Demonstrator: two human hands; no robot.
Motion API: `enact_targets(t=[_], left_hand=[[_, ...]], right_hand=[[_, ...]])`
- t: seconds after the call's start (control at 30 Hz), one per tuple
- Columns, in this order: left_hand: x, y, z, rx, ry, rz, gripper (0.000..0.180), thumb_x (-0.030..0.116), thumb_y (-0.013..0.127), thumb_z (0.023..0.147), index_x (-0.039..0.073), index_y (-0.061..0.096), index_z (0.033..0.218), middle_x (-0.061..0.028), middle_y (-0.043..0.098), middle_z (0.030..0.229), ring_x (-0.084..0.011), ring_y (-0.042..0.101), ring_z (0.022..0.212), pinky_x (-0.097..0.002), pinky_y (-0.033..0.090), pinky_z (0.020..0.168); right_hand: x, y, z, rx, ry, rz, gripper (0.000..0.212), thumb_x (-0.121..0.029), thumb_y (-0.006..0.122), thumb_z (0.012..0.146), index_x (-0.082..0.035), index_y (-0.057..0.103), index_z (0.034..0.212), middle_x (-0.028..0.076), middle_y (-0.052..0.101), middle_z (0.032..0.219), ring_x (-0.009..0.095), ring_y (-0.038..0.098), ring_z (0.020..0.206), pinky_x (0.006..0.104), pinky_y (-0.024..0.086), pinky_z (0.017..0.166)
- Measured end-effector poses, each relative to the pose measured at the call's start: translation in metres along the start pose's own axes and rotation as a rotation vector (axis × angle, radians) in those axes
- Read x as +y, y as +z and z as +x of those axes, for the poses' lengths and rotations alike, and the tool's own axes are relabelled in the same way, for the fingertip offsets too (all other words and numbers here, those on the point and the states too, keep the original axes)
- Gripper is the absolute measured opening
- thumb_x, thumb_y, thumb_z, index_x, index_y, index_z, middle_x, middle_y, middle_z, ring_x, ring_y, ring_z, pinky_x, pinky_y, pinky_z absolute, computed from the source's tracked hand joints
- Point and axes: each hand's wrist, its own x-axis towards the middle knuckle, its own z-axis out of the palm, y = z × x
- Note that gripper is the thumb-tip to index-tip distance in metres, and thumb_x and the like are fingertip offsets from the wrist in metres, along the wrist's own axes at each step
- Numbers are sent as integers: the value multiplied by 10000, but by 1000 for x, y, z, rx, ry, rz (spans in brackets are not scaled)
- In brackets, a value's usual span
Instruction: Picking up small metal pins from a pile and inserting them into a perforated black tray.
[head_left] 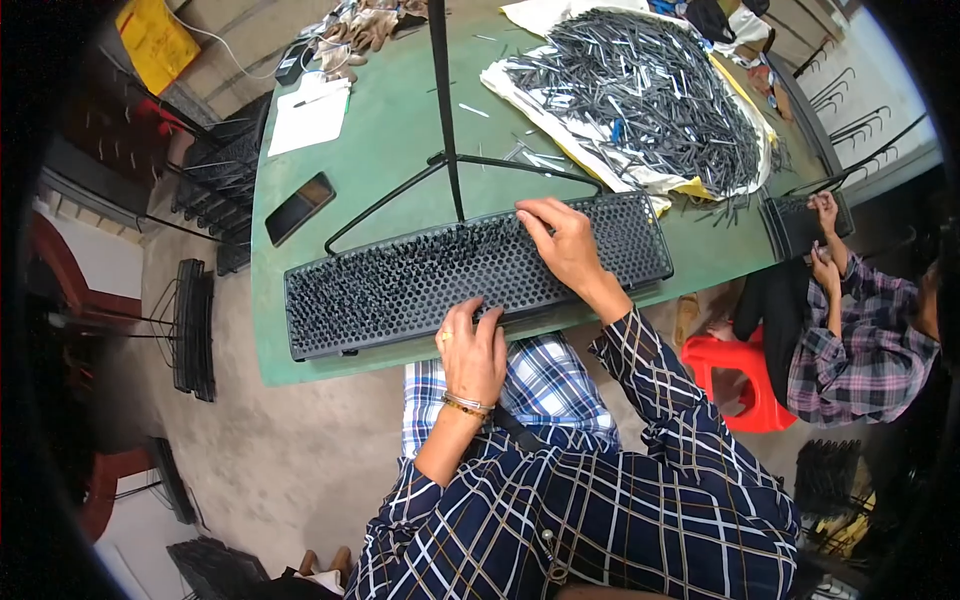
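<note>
A long black perforated plate [400,285], studded with short dark pins, lies along the near edge of the green table [400,150]. My left hand [472,350] grips the plate's front edge near its middle, thumb on top. My right hand [560,240] lies flat on the plate's right part, fingers spread over the holes, holding nothing that I can see. A big heap of grey metal pins [640,90] lies on a white sheet at the far right of the table.
A black wire frame [450,160] stands behind the plate. A dark phone [299,207] and white paper [310,115] lie at the left. At the right sits another person [860,340] on a red stool, hands on a second black plate [800,222]. Stacked black racks [192,325] stand on the floor.
</note>
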Motion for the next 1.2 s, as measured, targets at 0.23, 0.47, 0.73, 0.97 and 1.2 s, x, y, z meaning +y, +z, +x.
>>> enact_targets(t=[0.23, 0.47, 0.73, 0.97, 1.2], left_hand=[[0, 0, 0, -52, 23, 61, 323, 72, 622, 765, 89, 593, 1085, -125, 516, 1165, -325, 466, 1115, -437, 362, 918], [4, -6, 2, -111, 36, 75, 332, 83, 633, 773, 96, 585, 1101, -123, 513, 1177, -328, 463, 1123, -441, 367, 927], [11, -15, 16, -201, 70, 89, 320, 92, 638, 778, 77, 603, 1095, -139, 524, 1158, -330, 475, 1100, -433, 369, 927], [69, 8, 98, -299, 316, -117, 290, 72, 626, 777, 44, 599, 1064, -153, 561, 1084, -337, 523, 1038, -415, 403, 900], [107, 93, 195, -384, 464, -150, 303, 94, 622, 771, 38, 572, 1065, -172, 550, 1080, -351, 522, 1018, -435, 428, 873]], right_hand=[[12, 7, -13, -142, -169, -186, 156, -95, 655, 802, -34, 667, 946, 89, 597, 936, 270, 598, 832, 365, 465, 734], [3, -9, -21, -99, -99, -101, 189, -84, 649, 813, -22, 662, 992, 124, 595, 971, 285, 602, 863, 353, 493, 737], [35, -107, -49, 345, 203, -70, 132, -24, 622, 841, 20, 670, 956, 90, 647, 880, 148, 605, 721, 257, 482, 641], [183, -187, -110, 657, 497, -173, 159, -99, 622, 875, 7, 662, 987, 19, 599, 810, 59, 482, 580, 206, 398, 522], [179, -178, -105, 560, 462, -250, 139, -105, 625, 852, -4, 663, 940, 69, 545, 710, 121, 416, 513, 262, 352, 488]])
